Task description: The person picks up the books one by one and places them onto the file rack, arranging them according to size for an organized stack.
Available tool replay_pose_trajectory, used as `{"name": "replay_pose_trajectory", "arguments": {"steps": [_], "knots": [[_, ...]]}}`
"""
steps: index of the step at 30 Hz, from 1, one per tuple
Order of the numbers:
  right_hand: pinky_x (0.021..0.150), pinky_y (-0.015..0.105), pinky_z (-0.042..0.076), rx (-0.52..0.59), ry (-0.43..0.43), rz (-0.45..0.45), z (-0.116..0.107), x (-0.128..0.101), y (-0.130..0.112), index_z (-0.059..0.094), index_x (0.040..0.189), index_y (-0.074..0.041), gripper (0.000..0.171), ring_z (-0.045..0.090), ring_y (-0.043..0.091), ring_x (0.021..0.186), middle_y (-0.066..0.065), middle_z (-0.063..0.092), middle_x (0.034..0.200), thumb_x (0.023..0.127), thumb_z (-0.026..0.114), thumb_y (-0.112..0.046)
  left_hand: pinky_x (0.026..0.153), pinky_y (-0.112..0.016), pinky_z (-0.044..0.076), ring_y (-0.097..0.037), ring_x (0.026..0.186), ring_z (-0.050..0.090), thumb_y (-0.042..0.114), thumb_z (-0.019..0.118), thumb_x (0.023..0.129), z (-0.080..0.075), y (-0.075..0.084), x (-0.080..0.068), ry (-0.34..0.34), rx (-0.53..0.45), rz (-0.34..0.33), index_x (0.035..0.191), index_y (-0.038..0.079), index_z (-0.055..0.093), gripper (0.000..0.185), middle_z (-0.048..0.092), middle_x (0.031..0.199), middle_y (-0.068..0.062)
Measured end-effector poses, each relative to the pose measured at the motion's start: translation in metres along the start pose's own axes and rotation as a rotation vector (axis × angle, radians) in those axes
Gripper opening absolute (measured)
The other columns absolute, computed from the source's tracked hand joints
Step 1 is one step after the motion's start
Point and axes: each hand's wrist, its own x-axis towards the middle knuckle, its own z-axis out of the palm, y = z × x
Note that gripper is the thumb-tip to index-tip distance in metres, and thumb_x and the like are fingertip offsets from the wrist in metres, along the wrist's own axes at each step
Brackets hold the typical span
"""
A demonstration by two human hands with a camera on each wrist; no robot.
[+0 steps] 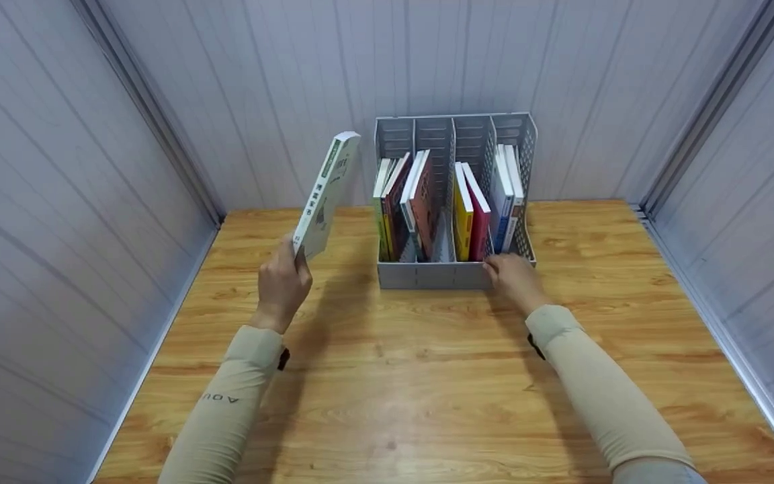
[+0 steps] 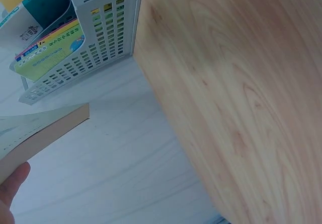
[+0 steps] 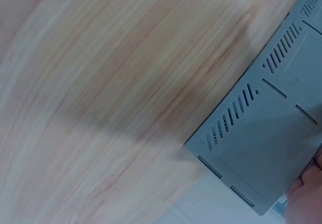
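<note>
A pale green paperback book (image 1: 325, 202) is raised above the table, tilted, left of the grey file organizer (image 1: 427, 275). My left hand (image 1: 282, 282) grips it at its lower end. The left wrist view shows the book's page edge (image 2: 48, 131) and part of the hand (image 2: 14, 186) under it. My right hand (image 1: 516, 279) holds the organizer's front rim near its right end. Its curled fingers (image 3: 306, 189) are partly cut off in the right wrist view, beside the organizer's front panel (image 3: 251, 148).
Books stand in all the organizer's compartments: a brown book (image 1: 397, 188) among several at left, an orange-brown one (image 1: 422, 195), a yellow one (image 1: 463, 222) beside a red one (image 1: 479, 225), and white ones (image 1: 509, 202) at right. Pale panels (image 1: 293, 81) enclose the wooden table (image 1: 400, 390).
</note>
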Motion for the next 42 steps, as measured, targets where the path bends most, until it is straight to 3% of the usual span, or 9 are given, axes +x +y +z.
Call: {"name": "replay_pose_trajectory", "arguments": {"steps": [6,12,20,24,28,32,35,38,42], "knots": [[0.092,0.061,0.060,-0.005,-0.022,-0.010,-0.005,-0.001,-0.003,0.076,0.112,0.003,0.025,0.075,0.044,0.099,0.024,0.079,0.105,0.111,0.060,-0.015,0.071,-0.058,0.066,-0.048,0.090,0.079,-0.011,0.067,0.093,-0.002,0.003,0.005,-0.019,0.040,0.079,0.129,-0.009,0.060,0.036,0.076,0.107,-0.031],[0.103,0.061,0.057,0.061,0.002,0.004,-0.012,-0.007,-0.004,0.071,0.126,0.006,0.027,0.072,0.047,0.114,0.028,0.075,0.121,0.108,0.065,-0.013,0.065,-0.054,0.065,-0.045,0.082,0.079,-0.013,0.070,0.090,-0.004,0.008,0.008,-0.015,0.085,0.158,0.130,-0.011,0.059,0.041,0.076,0.103,-0.031],[0.107,0.062,0.056,0.124,0.174,-0.032,-0.028,-0.016,-0.016,0.070,0.130,0.009,0.033,0.069,0.050,0.121,0.032,0.072,0.129,0.105,0.071,-0.012,0.054,-0.049,0.062,-0.040,0.070,0.076,-0.017,0.070,0.086,-0.003,0.014,0.013,0.040,0.120,0.262,0.130,-0.011,0.060,0.046,0.076,0.097,-0.029],[0.109,0.061,0.056,0.191,0.271,-0.054,-0.036,-0.018,-0.026,0.071,0.129,0.010,0.033,0.070,0.049,0.123,0.031,0.073,0.130,0.104,0.073,-0.012,0.049,-0.046,0.059,-0.037,0.064,0.073,-0.017,0.069,0.088,-0.001,0.017,0.016,0.063,0.130,0.312,0.130,-0.009,0.059,0.045,0.077,0.104,-0.028],[0.104,0.059,0.059,0.275,0.347,-0.063,-0.044,-0.021,-0.038,0.073,0.127,0.008,0.032,0.073,0.045,0.116,0.028,0.076,0.125,0.103,0.075,-0.014,0.051,-0.045,0.061,-0.037,0.068,0.074,-0.017,0.071,0.087,-0.001,0.021,0.018,0.080,0.140,0.363,0.130,-0.009,0.060,0.045,0.077,0.112,-0.027],[0.089,0.050,0.065,0.365,0.405,-0.084,-0.054,-0.023,-0.051,0.073,0.125,0.007,0.032,0.075,0.036,0.098,0.023,0.077,0.111,0.102,0.077,-0.015,0.057,-0.044,0.064,-0.036,0.076,0.078,-0.013,0.070,0.092,-0.001,0.026,0.021,0.075,0.164,0.409,0.128,-0.008,0.060,0.038,0.078,0.115,-0.026],[0.082,0.035,0.065,0.454,0.436,-0.106,-0.061,-0.024,-0.063,0.071,0.126,0.008,0.034,0.074,0.030,0.090,0.021,0.078,0.105,0.100,0.079,-0.013,0.060,-0.044,0.065,-0.036,0.082,0.080,-0.007,0.064,0.101,-0.001,0.029,0.023,0.072,0.177,0.440,0.125,-0.008,0.061,0.025,0.079,0.116,-0.025],[0.080,0.020,0.061,0.565,0.433,-0.106,-0.067,-0.026,-0.075,0.069,0.129,0.010,0.039,0.074,0.030,0.092,0.024,0.078,0.108,0.098,0.082,-0.010,0.060,-0.044,0.066,-0.037,0.083,0.081,-0.003,0.058,0.106,0.000,0.033,0.024,0.073,0.184,0.469,0.123,-0.008,0.062,0.018,0.080,0.115,-0.025],[0.083,0.012,0.057,0.709,0.386,-0.074,-0.073,-0.030,-0.093,0.064,0.138,0.009,0.051,0.074,0.034,0.101,0.027,0.075,0.116,0.095,0.085,-0.008,0.061,-0.044,0.066,-0.038,0.084,0.081,-0.007,0.062,0.100,0.000,0.038,0.026,0.066,0.193,0.504,0.119,-0.008,0.063,0.019,0.080,0.113,-0.025]]}}
